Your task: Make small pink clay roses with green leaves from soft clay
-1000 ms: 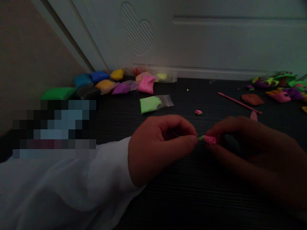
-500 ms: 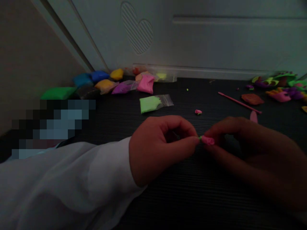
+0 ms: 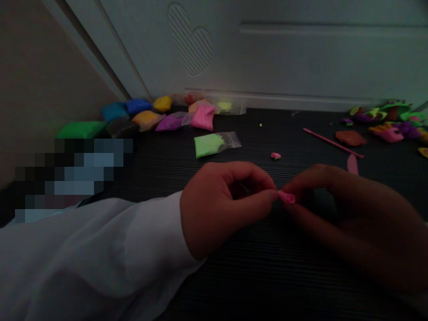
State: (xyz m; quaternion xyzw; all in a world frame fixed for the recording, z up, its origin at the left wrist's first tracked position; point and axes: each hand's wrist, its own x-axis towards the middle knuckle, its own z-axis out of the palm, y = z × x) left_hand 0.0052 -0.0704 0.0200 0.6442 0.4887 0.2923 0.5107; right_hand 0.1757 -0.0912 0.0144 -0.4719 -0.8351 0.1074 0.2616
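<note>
Between my two hands is a small pink clay rose [image 3: 287, 197], lying roughly level above the dark surface. My left hand [image 3: 230, 200] pinches its base end with thumb and forefinger, and the fingertips cover the green part there. My right hand [image 3: 354, 218] holds the flower's sides between thumb and forefinger, with the open end of the petals showing. Beyond the fingers lies a second small pink clay rosebud [image 3: 275, 155] with a bit of green. A bag of light green clay [image 3: 210, 145] rests past my left hand.
Several clay packets, among them a pink one [image 3: 203, 117] and a green one [image 3: 80, 129], line the back left. A pink modelling stick [image 3: 332, 142], a pink blade-shaped tool [image 3: 352, 164] and a reddish-brown clay piece [image 3: 350, 137] lie right. Colourful clay figures [image 3: 388, 132] sit at far right.
The rose has turned slightly and shifted a little left in my fingers. My left fingertips now hide the green base that showed before. Everything else stays in place.
</note>
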